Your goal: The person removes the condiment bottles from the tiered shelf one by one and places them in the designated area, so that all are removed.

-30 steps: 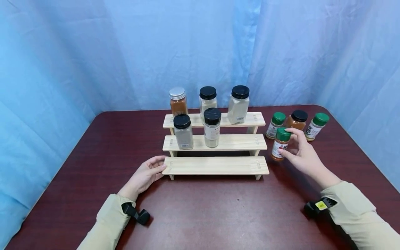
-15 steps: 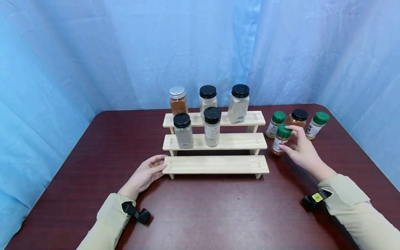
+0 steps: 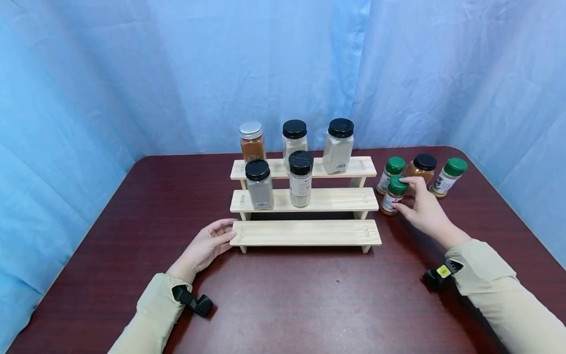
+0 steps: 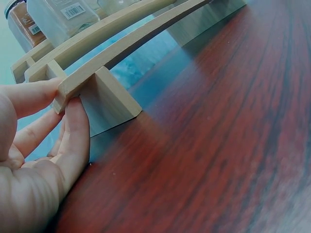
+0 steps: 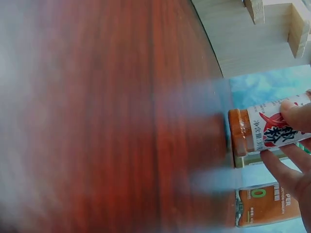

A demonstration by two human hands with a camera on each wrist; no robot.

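My left hand (image 3: 207, 249) pinches the left end of the lowest tier of a three-tier wooden rack (image 3: 305, 233); in the left wrist view, the thumb lies on top and fingers (image 4: 77, 124) underneath. My right hand (image 3: 422, 210) holds a small green-capped spice jar (image 3: 392, 198) right of the rack, thumb and fingers on its sides. The right wrist view shows its white label with a red pepper and the orange-red contents (image 5: 239, 132). Whether its base touches the table cannot be told. Behind it stand another green-capped jar (image 3: 383, 183) and a black-capped jar of orange-brown powder (image 3: 420, 169).
A third green-capped jar (image 3: 444, 183) stands furthest right. On the top tier are a silver-capped jar (image 3: 252, 147) and two black-capped jars (image 3: 338, 152). The middle tier bears a black-capped square jar (image 3: 260, 191) and a black-capped shaker (image 3: 300, 186). A blue curtain (image 3: 265, 73) hangs behind the table.
My right hand and the jar it holds have shifted slightly back, away from the table's front, closer to the other jars. The left hand keeps its place on the rack.
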